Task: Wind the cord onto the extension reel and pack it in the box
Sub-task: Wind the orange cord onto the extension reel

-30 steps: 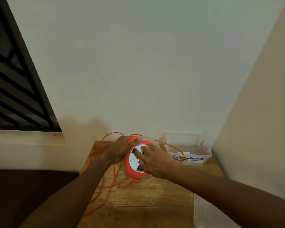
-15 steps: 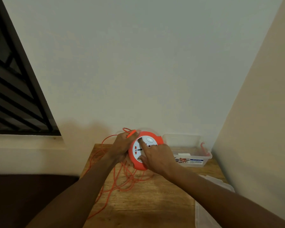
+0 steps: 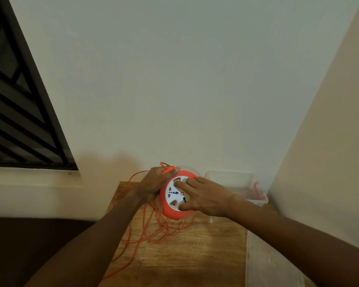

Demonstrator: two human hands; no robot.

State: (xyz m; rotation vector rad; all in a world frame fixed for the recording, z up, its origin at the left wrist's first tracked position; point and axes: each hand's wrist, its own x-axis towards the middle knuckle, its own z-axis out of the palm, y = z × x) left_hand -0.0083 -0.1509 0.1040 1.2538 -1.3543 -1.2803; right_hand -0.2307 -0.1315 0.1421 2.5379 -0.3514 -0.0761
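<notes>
Above the table [image 3: 187, 255], left hand [image 3: 153, 183] grips the reel [image 3: 174, 198] (tilted); right hand [image 3: 205, 196] lies spread on its face.

The reel [image 3: 175, 196] has turned — a second ago its white face was mostly hidden under the right hand [image 3: 205, 196]; now the sockets show, with fingers spread on the face's right side. The left hand [image 3: 155, 180] has shifted to the top-left rim — pinching cord [image 3: 149, 230] there.

A wooden table [image 3: 195, 255] stands in a corner of plain pale walls [image 3: 174, 79], beside a dark barred window [image 3: 19, 121].
</notes>
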